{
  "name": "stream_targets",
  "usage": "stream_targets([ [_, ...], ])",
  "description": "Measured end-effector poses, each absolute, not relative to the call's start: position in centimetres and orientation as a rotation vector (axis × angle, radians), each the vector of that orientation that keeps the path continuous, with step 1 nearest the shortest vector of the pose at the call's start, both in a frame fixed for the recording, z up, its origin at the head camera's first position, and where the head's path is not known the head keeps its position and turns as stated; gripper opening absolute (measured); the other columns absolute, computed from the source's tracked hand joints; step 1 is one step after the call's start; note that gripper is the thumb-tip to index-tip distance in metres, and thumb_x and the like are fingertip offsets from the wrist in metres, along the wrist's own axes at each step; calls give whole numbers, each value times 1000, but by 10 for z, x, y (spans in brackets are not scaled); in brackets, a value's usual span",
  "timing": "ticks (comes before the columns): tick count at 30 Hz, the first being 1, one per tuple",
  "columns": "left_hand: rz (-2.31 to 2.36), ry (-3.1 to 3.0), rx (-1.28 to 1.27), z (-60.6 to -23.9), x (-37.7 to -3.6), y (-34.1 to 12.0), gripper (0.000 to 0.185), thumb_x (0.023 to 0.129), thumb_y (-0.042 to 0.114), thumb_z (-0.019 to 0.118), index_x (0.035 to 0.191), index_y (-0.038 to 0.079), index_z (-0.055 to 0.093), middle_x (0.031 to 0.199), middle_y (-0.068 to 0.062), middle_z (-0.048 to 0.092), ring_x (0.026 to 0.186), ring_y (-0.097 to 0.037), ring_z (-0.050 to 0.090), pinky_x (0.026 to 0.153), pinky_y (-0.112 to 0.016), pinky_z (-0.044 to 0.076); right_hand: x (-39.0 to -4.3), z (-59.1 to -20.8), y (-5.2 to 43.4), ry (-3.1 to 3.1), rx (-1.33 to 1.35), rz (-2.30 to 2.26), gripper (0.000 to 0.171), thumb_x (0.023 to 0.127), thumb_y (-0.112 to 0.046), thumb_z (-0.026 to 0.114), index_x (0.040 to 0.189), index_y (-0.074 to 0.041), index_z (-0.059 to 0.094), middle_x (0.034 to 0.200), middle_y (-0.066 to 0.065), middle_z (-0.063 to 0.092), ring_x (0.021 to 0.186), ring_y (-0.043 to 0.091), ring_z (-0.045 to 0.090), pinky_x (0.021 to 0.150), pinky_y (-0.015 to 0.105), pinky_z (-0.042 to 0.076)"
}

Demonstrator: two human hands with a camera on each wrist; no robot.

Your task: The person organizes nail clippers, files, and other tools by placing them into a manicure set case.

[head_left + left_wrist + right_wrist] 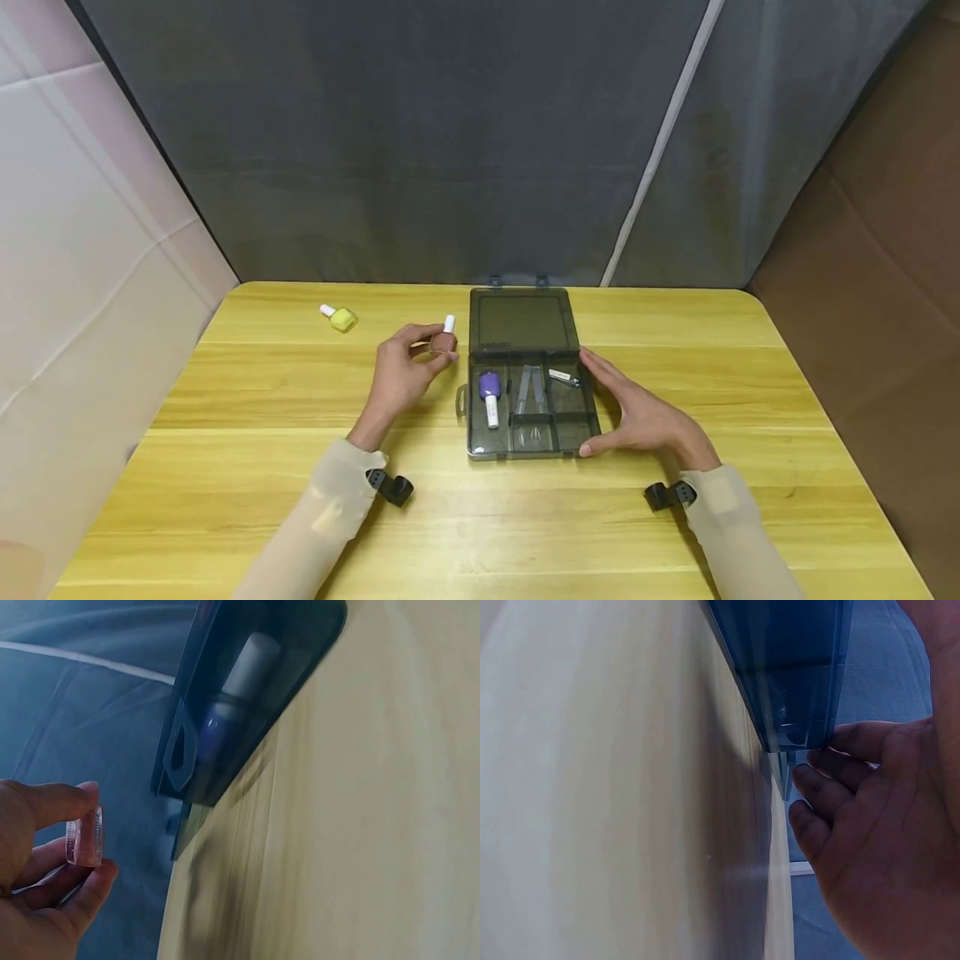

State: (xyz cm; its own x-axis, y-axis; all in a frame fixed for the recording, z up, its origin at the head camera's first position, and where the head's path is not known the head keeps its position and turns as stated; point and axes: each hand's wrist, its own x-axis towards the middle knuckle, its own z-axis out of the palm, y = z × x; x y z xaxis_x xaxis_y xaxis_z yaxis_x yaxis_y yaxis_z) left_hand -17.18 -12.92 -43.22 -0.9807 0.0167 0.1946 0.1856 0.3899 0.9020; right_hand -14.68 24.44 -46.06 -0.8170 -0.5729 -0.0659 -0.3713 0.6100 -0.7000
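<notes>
The left hand (401,375) holds a small brown bottle (444,340) with a white cap, pinched between thumb and fingers just above the worktop (262,433). The bottle sits just left of the box (525,442), near its far left corner, and does not touch it. In the left wrist view the bottle (84,836) shows as a clear pinkish shape between the thumb and a fingertip, with the box (225,697) beyond it.

The right hand (637,412) lies against the right side of the box, fingers nearly straight and spread along the wall, the thumb at the near right corner. The right wrist view shows the fingers (832,787) touching the edge of the box (795,667); they press on it rather than curl round it.

The box is dark, see-through plastic, and stands open in the middle of the worktop with its lid (522,321) laid back on the far side. Its tray is split into compartments. The left one holds a purple bottle (490,392) lying with its white cap toward the near side. The middle one holds two pale strips (529,389). The far right one holds a small metal tool (564,377).

A yellow bottle (340,317) lies on its side at the far left of the worktop, well apart from the box and both hands. A grey curtain (420,142) hangs behind the worktop.
</notes>
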Motion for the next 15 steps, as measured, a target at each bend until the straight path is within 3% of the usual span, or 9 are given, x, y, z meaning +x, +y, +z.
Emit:
stream_targets([
  [15, -1671, -2472, -268, -432, -156, -117, 40, 81, 2, 85, 120, -1, 72, 117, -15, 68, 112, -31, 68, 96, -32, 59, -146, -459, 243, 2539, -764, -1036, 139, 66, -60, 91, 167, -18, 5, 175, 4, 0, 159, 39, 12, 121, 67, 24],
])
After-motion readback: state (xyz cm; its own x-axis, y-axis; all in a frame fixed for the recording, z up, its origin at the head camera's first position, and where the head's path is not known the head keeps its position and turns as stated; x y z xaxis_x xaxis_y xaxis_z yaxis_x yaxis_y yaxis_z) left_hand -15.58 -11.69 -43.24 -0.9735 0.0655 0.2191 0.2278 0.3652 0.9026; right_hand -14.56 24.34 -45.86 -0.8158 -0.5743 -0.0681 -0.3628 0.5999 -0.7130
